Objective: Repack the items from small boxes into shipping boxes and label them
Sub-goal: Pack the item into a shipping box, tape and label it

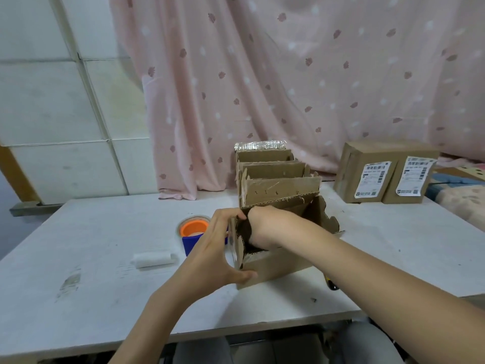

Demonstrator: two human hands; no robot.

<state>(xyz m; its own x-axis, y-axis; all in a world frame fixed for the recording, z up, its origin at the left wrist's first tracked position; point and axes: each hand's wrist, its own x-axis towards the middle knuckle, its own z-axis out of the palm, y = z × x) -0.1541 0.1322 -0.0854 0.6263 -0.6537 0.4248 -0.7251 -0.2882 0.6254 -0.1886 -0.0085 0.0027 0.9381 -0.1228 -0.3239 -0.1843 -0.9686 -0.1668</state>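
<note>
Even, soft, fairly bright light; faint shadows on the surface (105, 232). Wide-angle bending at edges. Slight overall softness; no strong glare.

left hand (223, 248) gripping open box (278, 266), right hand (262, 227) inside

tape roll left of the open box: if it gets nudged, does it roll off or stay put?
Probably stays put: the tape roll lies flat on the table, orange core facing up, not on edge. A push would likely slide it rather than roll it. It also sits against a blue object on its near side, which may block movement toward the person.
</note>
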